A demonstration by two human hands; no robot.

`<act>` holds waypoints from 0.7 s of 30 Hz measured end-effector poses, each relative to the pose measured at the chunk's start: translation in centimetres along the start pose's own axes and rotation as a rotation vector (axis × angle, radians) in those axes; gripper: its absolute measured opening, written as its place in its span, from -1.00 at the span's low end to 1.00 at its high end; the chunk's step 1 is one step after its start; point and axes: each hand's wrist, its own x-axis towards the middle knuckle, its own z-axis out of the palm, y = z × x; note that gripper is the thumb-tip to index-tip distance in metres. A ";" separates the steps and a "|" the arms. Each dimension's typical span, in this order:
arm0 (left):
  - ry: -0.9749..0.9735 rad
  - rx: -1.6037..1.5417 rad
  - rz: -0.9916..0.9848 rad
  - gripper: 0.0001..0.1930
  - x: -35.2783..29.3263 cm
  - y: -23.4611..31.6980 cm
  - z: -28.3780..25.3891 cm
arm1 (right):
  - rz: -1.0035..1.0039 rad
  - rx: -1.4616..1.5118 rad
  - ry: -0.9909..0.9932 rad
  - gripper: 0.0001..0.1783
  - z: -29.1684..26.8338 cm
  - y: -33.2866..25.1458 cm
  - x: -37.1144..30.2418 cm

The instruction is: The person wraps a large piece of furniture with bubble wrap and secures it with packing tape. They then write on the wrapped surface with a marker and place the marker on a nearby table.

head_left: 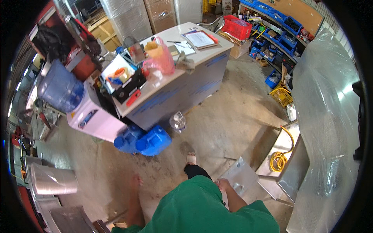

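My left hand (136,181) hangs low over the concrete floor, smeared by motion, and I cannot tell how its fingers are set. Nothing I can make out lies against it. My right hand (222,184) is beside my green shirt (190,209), its fingers curled; whatever they hold, if anything, is hidden. A small white thing shows just below that hand, partly covered by the forearm and shirt. Nearest to the right hand is a flat grey metal panel (237,176) low behind it; I cannot tell whether they touch. One foot in a light sandal (190,158) is forward.
Ahead stands a desk (182,73) with a clipboard (200,39) and a pink bag (165,58). Blue jugs (153,140) and a clear bottle (178,122) sit before it. At right are a metal cabinet with a yellow hose (278,161), plastic-wrapped panels (330,116) and bin shelves (285,44).
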 end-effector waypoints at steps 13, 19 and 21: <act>-0.377 0.229 -0.078 -0.60 11.8 7.1 17.4 | -0.351 0.551 0.162 -0.56 -17.8 -49.9 14.5; -0.376 -0.113 -0.346 -0.54 21.6 20.5 25.5 | -0.565 0.328 0.431 -0.54 -24.1 -69.4 21.3; -0.417 0.098 0.021 -0.53 23.6 23.6 27.3 | -0.612 0.192 0.683 -0.50 -24.1 -74.8 24.6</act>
